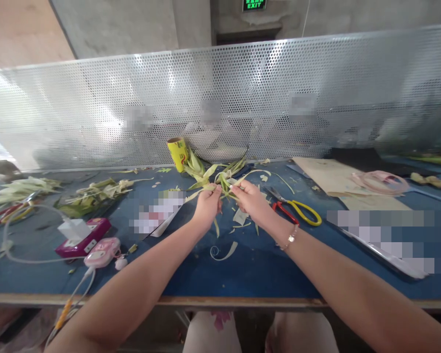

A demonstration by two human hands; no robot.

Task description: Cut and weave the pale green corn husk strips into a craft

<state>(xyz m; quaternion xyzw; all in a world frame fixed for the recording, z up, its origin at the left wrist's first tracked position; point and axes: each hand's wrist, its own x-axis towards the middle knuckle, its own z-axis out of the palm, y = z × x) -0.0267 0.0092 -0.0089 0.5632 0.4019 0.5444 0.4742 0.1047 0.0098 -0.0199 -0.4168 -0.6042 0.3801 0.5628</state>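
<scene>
Both of my hands meet over the middle of the blue worktable (253, 264). My left hand (207, 207) is closed in a pinch on pale green leaf strips (209, 185) that fan out toward the back. My right hand (250, 199) grips the same bundle of strips from the right, fingers curled round them. A bracelet sits on my right wrist. Cut strip pieces (224, 252) lie on the table just below my hands.
Scissors with red and yellow handles (297, 210) lie right of my right hand. A yellow tube (178, 153) stands at the back. More leaves (95, 192), a magenta power strip (84, 236) with cables and a pink device (102, 252) lie left. A perforated metal screen (316, 93) closes the back.
</scene>
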